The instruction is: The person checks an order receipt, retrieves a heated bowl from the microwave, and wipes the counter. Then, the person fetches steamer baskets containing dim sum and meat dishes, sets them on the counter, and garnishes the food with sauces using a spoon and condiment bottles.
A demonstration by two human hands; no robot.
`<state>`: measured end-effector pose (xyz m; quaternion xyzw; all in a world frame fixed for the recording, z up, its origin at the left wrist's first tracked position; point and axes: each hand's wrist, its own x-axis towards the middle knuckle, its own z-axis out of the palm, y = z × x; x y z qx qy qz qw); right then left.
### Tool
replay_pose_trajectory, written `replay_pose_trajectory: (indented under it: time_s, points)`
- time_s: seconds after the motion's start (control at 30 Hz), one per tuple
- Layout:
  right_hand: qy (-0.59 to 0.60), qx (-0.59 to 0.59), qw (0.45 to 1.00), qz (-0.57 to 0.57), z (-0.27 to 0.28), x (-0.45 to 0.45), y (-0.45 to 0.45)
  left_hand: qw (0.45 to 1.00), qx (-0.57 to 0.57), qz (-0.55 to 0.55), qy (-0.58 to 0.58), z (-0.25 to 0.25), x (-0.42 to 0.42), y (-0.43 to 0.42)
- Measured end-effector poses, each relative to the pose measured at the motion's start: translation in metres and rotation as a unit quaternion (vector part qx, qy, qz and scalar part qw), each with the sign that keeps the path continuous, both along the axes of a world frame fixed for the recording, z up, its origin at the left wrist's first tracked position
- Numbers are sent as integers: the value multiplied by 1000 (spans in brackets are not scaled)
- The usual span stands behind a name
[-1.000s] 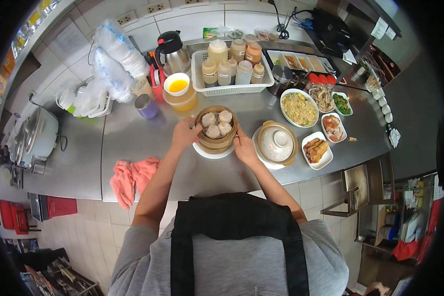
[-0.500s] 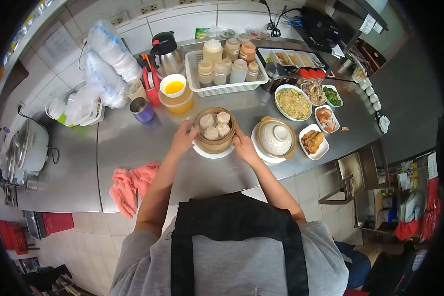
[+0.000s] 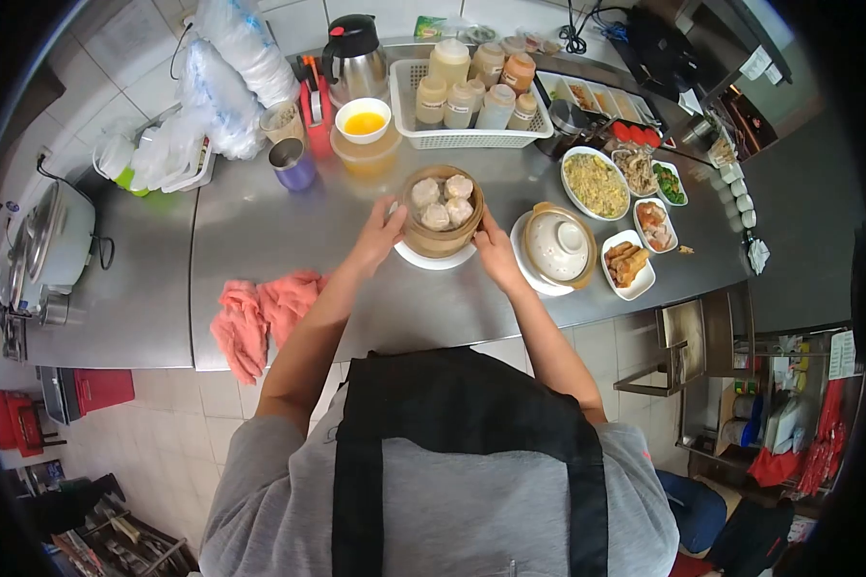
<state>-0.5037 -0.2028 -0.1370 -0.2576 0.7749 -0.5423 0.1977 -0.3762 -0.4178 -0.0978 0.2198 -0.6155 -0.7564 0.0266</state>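
Note:
A round bamboo steamer (image 3: 441, 238) holds several pale dumplings (image 3: 436, 214) in its open top. Beneath it a white plate (image 3: 435, 260) shows along the front edge, resting on the steel counter. My left hand (image 3: 381, 237) grips the steamer's left side, and my right hand (image 3: 496, 252) grips its right side, fingertips partly hidden behind the wall. Just right of my right hand, a lidded clay pot (image 3: 556, 247) sits on another white plate (image 3: 529, 272).
Several dishes stand at the right, among them a bowl of yellow fried rice (image 3: 597, 183) and fried pieces (image 3: 625, 264). Behind are a basket of bottles (image 3: 471, 137), a yellow-filled bowl (image 3: 364, 121) and a purple cup (image 3: 292, 165). A pink towel (image 3: 265, 317) overhangs the counter's front edge.
The whole view has shifted, so the counter's contents appear higher and a little further right. Both hands stay on the bamboo steamer.

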Motion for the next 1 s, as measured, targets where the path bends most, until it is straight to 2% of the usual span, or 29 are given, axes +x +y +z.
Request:
replay_pose_trajectory:
  time_s: [0.1,0.13,0.17,0.23,0.27,0.3,0.33,0.37,0.4,0.43,0.47,0.5,0.57,0.67,0.73,0.8,0.87,0.9,0.97,1.0]
  points:
    - [-18,-82,996,-15,-19,2,2,999,-12,35,-2,-2,6,-2]
    - [-25,-110,993,-29,-27,-1,3,996,-67,45,25,12,15,-5]
    - [27,15,996,-90,-37,-6,7,989,-123,53,55,41,29,-11]
    - [85,158,972,-151,-30,2,11,984,-47,-30,171,137,73,-8]
    - [108,142,970,-167,-47,4,12,972,-140,-32,184,149,111,-12]
    - [131,127,966,-185,-66,5,11,951,-121,-116,261,175,137,-15]
    - [105,133,966,-195,-56,11,6,822,-49,-381,421,207,132,-18]
    - [40,122,972,-196,-46,15,0,696,-19,-545,467,227,136,-12]
    - [-38,51,977,-201,-51,16,-7,663,-20,-592,457,236,145,3]
    - [-23,94,970,-222,-72,11,-18,738,-73,-496,452,238,162,16]
    - [46,154,965,-209,-71,14,-23,803,-122,-399,427,241,180,29]
    - [21,130,960,-245,-84,12,-31,764,-90,-445,459,232,176,23]
    - [-127,87,962,-225,-35,22,-28,703,-22,-506,499,196,173,4]
    - [-180,74,954,-227,-14,31,-25,607,86,-575,542,137,165,-25]
    - [-160,49,958,-232,-29,36,-20,735,148,-421,511,108,182,-36]
    - [-148,43,963,-223,-33,43,-17,831,200,-250,455,89,193,-45]
    - [-142,66,968,-196,-29,52,-2,935,119,-96,321,75,173,-44]
    - [-142,54,969,-195,-31,57,4,976,8,-30,214,76,148,-35]
    - [-144,23,970,-196,-42,68,13,995,-52,-62,66,58,115,-13]
    - [-131,38,975,-178,-41,73,21,995,-66,-69,31,32,108,-7]
